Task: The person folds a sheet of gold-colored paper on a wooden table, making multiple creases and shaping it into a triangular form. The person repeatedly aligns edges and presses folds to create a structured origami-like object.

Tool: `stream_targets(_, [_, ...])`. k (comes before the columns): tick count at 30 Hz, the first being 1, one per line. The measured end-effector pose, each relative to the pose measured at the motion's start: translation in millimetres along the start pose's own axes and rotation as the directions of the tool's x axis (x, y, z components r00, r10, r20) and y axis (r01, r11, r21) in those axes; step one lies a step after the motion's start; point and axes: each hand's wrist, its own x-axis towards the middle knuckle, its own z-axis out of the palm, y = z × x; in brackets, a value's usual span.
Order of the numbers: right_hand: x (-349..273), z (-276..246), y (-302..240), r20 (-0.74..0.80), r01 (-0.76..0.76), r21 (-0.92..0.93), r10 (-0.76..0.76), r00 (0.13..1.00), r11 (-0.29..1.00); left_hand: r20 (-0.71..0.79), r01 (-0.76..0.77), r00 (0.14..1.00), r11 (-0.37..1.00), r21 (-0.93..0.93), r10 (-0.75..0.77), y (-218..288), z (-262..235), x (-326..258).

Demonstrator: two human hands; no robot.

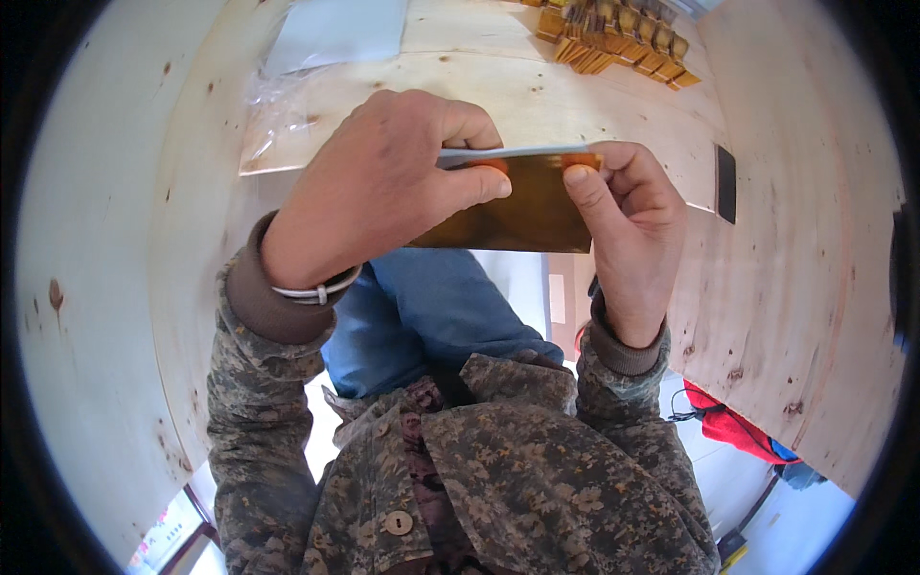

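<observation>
A shiny gold-brown sheet (541, 213) hangs upright between my hands, over the table's near edge. Along its top runs a thin pale strip (527, 150), perhaps a second layer behind it. My left hand (383, 177) pinches the top edge left of its middle, thumb in front and fingers behind. Closed on the top right corner is my right hand (632, 225), its thumb pressed to the front face. Orange patches show on the gold surface by both thumbs. The back of the sheet is hidden from me.
A pale blue-white sheet (335, 36) lies at the back left, with crinkled clear plastic (273, 101) beside it. Fanned gold-brown pieces (618, 43) are piled at the back right. Wooden panels (795, 220) rise on both sides. A black strip (725, 184) sits by the right panel.
</observation>
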Motion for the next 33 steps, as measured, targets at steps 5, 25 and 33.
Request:
stream_targets(5, [-23.5, 8.8, 25.7, 0.063, -0.149, 0.246, 0.138, 0.989, 0.958, 0.047, 0.159, 0.986, 0.987, 0.032, -0.161, -21.7, -10.0, -60.5])
stream_targets(25, [-59.7, 37.4, 161.3, 0.097, -0.471, 0.067, 0.464, 0.881, 0.880, -0.061, 0.116, 0.358, 0.109, -0.987, -0.932, -122.8, 115.4, -221.0])
stream_targets(33, [-55.0, 30.8, 168.6, 0.046, -0.435, -0.022, 0.435, 0.899, 0.900, -0.023, 0.134, 0.314, 0.068, -0.989, -0.949, -112.3, 118.7, -224.4])
